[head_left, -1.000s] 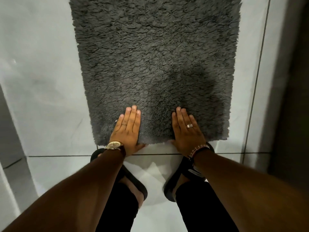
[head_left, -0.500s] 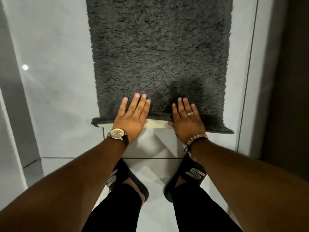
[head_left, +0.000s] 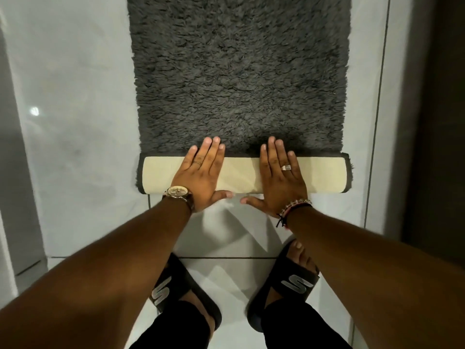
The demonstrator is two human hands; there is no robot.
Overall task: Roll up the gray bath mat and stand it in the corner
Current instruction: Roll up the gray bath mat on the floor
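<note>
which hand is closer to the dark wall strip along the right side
Right. The right hand lies flat on the mat's rolled part, on the side toward the dark strip; the left hand presses the roll farther from it.

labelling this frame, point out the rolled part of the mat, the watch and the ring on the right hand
rolled part of the mat [head_left: 241, 175], head view, cream backing between the hands
watch [head_left: 177, 191], head view, dial
ring [head_left: 286, 167], head view, its flat top

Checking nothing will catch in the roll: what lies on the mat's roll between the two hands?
Nothing. In the head view, only bare cream backing of the mat shows between the left hand and right hand, both pressed flat on the roll.
</note>
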